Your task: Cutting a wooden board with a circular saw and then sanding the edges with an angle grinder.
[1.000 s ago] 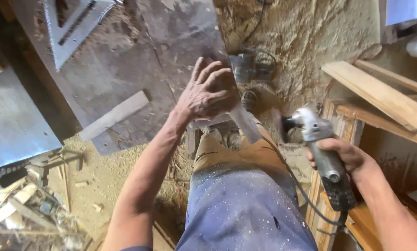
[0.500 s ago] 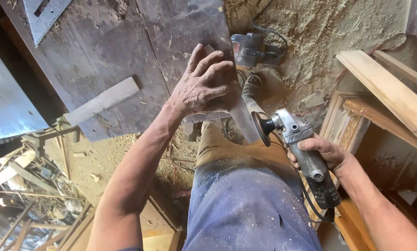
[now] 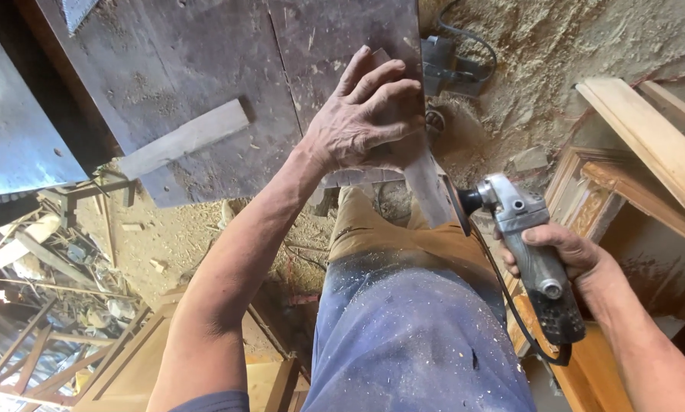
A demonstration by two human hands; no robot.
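Note:
My left hand [image 3: 365,118] presses down on a narrow wooden piece [image 3: 426,187] that sticks out past the edge of a dark worktable [image 3: 205,69]. My right hand [image 3: 560,252] grips the grey body of an angle grinder [image 3: 522,233]. Its disc [image 3: 455,204] sits right against the right side of the wooden piece. The grinder's black cord [image 3: 522,324] loops down beside my dusty blue-trousered leg [image 3: 411,336]. Part of the wooden piece is hidden under my left palm.
A flat wooden offcut [image 3: 182,137] lies on the worktable. Another power tool [image 3: 441,65] rests on the sawdust floor beyond. Pale planks [image 3: 651,137] and a wooden frame [image 3: 586,191] stand at right. Wooden frames and scraps [image 3: 60,305] crowd the lower left.
The grinder has swung left and up until its disc meets the wooden piece. My left hand has stayed pressed on the piece, and the view has shifted slightly.

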